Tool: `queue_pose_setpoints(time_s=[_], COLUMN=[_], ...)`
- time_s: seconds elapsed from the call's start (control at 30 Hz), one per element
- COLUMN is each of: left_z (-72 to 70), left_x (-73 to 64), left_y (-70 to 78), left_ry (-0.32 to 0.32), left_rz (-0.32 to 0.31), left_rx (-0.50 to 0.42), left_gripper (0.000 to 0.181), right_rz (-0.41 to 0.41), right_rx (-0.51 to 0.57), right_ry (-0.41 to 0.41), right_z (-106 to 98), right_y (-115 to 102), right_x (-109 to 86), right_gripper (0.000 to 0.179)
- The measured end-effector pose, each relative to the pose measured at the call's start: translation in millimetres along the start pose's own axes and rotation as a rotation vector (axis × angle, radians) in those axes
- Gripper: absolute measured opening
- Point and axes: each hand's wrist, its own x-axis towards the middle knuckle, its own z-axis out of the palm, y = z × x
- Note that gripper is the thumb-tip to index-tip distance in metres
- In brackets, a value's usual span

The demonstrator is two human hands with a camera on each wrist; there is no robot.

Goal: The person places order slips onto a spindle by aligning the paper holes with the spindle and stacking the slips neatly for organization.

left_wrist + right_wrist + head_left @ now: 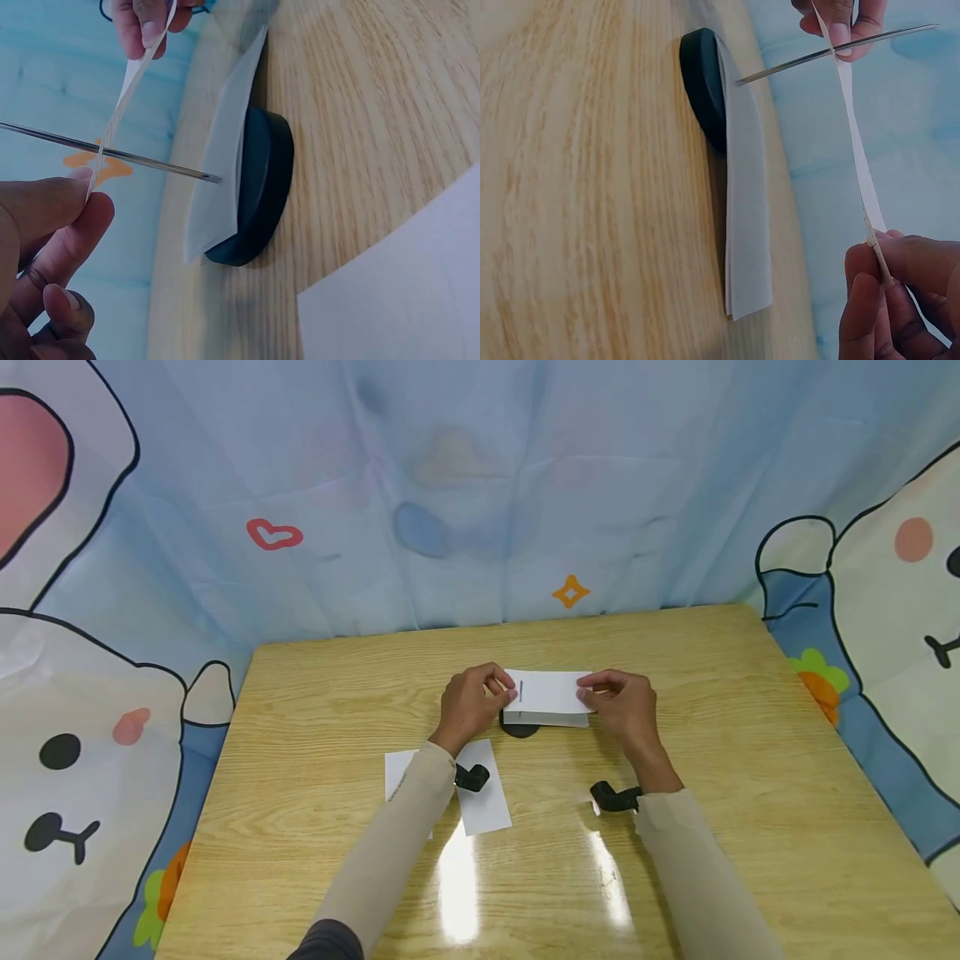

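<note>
A receipt spike stands on the table, its round black base under several white paper slips threaded on the thin metal rod. Higher up the rod, one more paper slip is pierced through near its left end. Thumb and fingers of my left hand pinch that slip's left end, close beside the rod. At the other end, my right hand pinches the right edge of the same slip. Between this slip and those at the base, a gap shows in both wrist views.
Two loose white slips, one at the right and one at the left, lie on the wooden table near my left forearm, which partly covers them. Behind the table hangs a blue cartoon-printed curtain.
</note>
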Motion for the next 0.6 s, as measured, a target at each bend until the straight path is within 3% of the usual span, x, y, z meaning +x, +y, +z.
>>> queue_pose_setpoints(time_s=[0.6], left_z=[13.8], left_x=[0.9], left_y=[-8.3], left_ry=[-0.023], left_rz=[-0.02], left_rx=[0.103], left_gripper=[0.007], right_rz=[0.037], right_rx=[-0.158], right_ry=[0.017], right_z=[10], right_y=[14], right_x=[1.1], right_gripper=[0.012])
